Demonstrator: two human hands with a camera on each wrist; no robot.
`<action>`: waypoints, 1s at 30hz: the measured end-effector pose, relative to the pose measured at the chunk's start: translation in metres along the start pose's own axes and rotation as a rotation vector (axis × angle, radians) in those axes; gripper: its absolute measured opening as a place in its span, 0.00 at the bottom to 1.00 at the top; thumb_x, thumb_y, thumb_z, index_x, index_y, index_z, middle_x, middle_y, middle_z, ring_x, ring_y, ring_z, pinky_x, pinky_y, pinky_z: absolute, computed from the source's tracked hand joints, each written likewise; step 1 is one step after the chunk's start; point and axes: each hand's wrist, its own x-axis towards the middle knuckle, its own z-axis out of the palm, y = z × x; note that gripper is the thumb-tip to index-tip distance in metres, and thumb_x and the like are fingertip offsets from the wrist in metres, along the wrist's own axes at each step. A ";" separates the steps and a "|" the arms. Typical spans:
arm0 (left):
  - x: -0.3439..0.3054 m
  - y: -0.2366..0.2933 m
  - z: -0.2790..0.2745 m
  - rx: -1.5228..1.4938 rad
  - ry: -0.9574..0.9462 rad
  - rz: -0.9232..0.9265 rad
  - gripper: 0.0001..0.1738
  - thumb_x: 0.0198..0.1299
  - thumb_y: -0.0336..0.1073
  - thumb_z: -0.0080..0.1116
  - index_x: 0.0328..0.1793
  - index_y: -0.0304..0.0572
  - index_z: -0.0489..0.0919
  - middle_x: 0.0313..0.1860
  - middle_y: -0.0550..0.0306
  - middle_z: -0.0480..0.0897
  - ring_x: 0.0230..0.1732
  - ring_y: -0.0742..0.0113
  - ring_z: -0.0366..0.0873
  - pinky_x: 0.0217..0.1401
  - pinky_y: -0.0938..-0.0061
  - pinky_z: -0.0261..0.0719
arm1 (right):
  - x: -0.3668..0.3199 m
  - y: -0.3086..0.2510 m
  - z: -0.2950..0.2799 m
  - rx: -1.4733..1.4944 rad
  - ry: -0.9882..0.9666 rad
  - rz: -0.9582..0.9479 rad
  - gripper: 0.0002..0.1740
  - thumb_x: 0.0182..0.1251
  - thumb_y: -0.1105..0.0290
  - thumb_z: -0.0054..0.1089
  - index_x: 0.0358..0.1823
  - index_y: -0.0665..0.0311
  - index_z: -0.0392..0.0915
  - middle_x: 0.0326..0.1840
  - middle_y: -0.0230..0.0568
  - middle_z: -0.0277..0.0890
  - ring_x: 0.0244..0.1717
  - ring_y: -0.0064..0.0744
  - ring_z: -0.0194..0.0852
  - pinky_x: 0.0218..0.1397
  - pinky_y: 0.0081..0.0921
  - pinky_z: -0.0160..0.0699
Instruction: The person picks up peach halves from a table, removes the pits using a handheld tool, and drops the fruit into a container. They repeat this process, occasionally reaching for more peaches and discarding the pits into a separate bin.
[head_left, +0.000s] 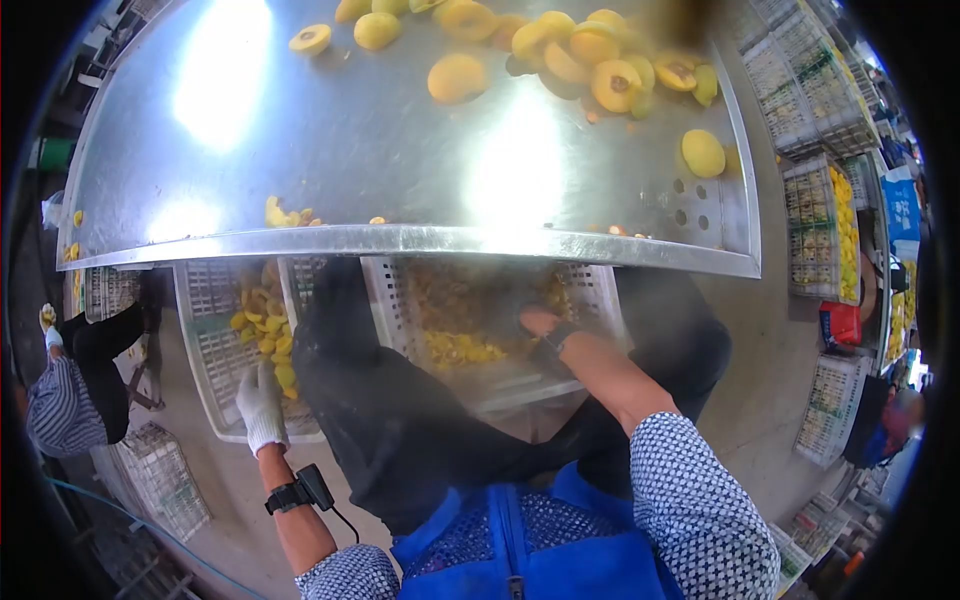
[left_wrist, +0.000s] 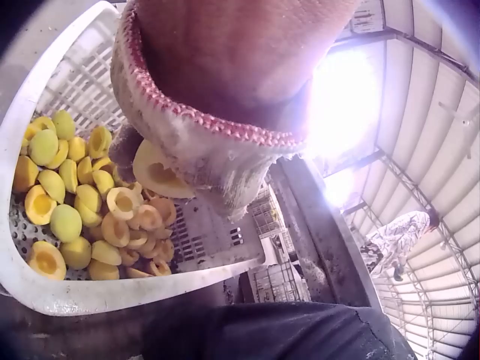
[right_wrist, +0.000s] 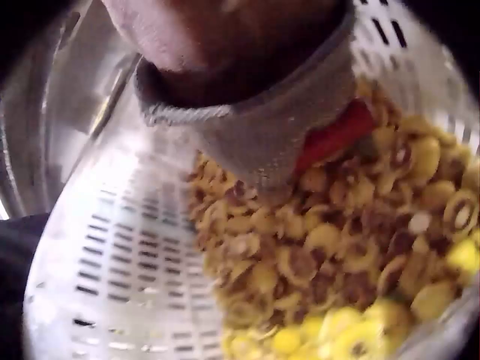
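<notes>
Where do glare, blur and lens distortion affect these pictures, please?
Head view: white glare on the metal table, fisheye bending, a hazy smudge around the right hand; left wrist view: blown-out light by the roof; right wrist view: the fruit pieces look soft.

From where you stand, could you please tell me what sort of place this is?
It looks like a fruit-processing workshop, judging by the halved yellow fruit on a metal table, slatted crates on both sides, and another person nearby.

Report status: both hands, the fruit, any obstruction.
Left hand, gloved, at fruit halves in left crate. Right hand at fruit pieces in middle crate; both grips unclear. Table edge hides crates' far ends from head camera.
</notes>
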 end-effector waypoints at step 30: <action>-0.061 0.354 -0.026 -0.094 0.043 0.750 0.22 0.62 0.38 0.62 0.62 0.44 0.81 0.58 0.46 0.82 0.55 0.55 0.81 0.62 0.67 0.76 | -0.229 0.000 -0.017 0.676 0.564 -0.120 0.16 0.71 0.59 0.60 0.44 0.67 0.74 0.27 0.53 0.77 0.26 0.49 0.80 0.32 0.43 0.76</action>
